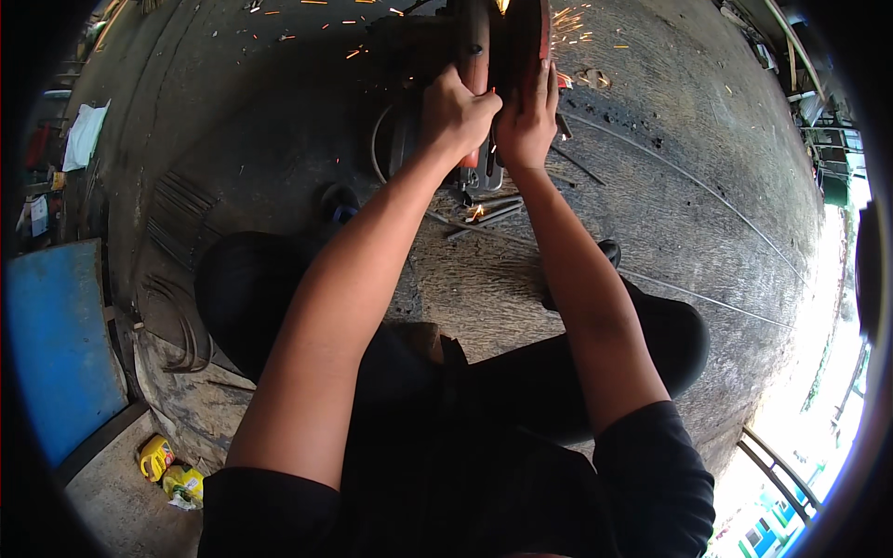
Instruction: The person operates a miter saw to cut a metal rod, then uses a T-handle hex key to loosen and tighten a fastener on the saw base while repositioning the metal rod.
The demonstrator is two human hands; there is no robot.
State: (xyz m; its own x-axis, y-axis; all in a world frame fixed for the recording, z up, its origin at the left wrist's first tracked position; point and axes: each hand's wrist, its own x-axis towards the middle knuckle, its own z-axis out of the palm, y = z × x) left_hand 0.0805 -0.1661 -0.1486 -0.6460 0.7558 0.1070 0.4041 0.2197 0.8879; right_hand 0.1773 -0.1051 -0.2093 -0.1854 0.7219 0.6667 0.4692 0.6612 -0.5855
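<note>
At the top of the head view a dark cut-off saw with a red guard (547, 28) throws orange sparks (567, 28) to both sides. My left hand (458, 113) is wrapped round the saw's long handle (474, 60), which has a reddish lower end. Just right of it, my right hand (526, 130) lies with fingers stretched forward along the guard's side. Its palm side is hidden. Below the saw base, several short metal rods (498, 210) lie on the floor, with a bright spark among them. The cutting point is mostly hidden at the frame's upper edge.
Bundled thin rods (181, 214) and bent rods (181, 325) lie on the left. A blue panel (60, 344) stands further left, near yellow packages (156, 458). Long thin rods (707, 191) cross the floor at right. My bent legs (251, 288) flank the work area.
</note>
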